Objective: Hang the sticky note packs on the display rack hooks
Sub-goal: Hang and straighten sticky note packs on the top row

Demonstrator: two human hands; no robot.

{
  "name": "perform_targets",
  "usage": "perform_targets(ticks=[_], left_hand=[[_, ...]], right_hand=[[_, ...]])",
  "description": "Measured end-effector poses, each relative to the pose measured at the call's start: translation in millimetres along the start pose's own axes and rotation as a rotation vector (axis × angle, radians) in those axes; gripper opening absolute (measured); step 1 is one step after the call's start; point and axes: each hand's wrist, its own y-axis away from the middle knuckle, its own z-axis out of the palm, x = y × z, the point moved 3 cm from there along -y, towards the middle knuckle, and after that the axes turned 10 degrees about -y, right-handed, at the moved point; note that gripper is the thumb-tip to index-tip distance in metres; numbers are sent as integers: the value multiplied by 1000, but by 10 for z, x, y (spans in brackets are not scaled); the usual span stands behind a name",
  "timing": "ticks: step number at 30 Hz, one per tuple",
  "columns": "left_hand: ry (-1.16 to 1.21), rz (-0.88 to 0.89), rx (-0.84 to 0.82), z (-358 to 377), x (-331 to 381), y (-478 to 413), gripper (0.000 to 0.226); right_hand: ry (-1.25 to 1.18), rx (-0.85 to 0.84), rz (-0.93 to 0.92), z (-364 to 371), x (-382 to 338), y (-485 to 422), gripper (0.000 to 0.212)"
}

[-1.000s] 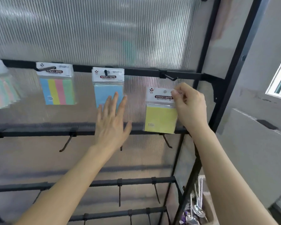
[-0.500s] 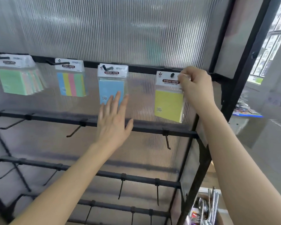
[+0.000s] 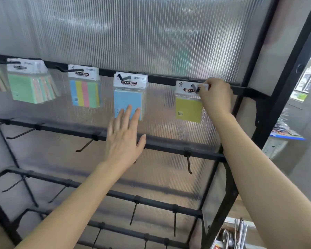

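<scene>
While the right hand pinches the upper right corner of the yellow pack by its white header, that pack hangs right of centre in the frame on a hook of the top rail, the hook's tip showing through the header hole. Right of this hand only a short run of rail is bare before the black post. To the pack's left a wide bare stretch of rail separates it from the blue pack. Further left hang a striped pack and a fanned green pack, each apart from its neighbour. The left hand is spread flat with straight fingers and holds nothing. Its fingertips lie over the blue pack's lower edge, though contact cannot be told. Both packs' lower edges hang clear above the second rail, whose empty hooks jut forward and down. Behind everything stands a ribbed panel.
</scene>
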Motion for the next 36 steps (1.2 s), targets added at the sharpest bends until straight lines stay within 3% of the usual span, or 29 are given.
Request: perform_targets(ticks=[4, 11, 24, 36], left_hand=[[4, -9, -7, 32, -28, -16, 70], [8, -16, -28, 121, -6, 77, 69], [-32, -121, -96, 260, -334, 803, 71], [-121, -236, -195, -17, -1544, 1472, 69]], right_hand=[[18, 122, -51, -24, -12, 84, 18], [-26, 219, -188, 44, 118, 556, 54], [124, -97, -302, 686, 91, 1663, 65], [85, -362, -369, 1699, -900, 2567, 76]])
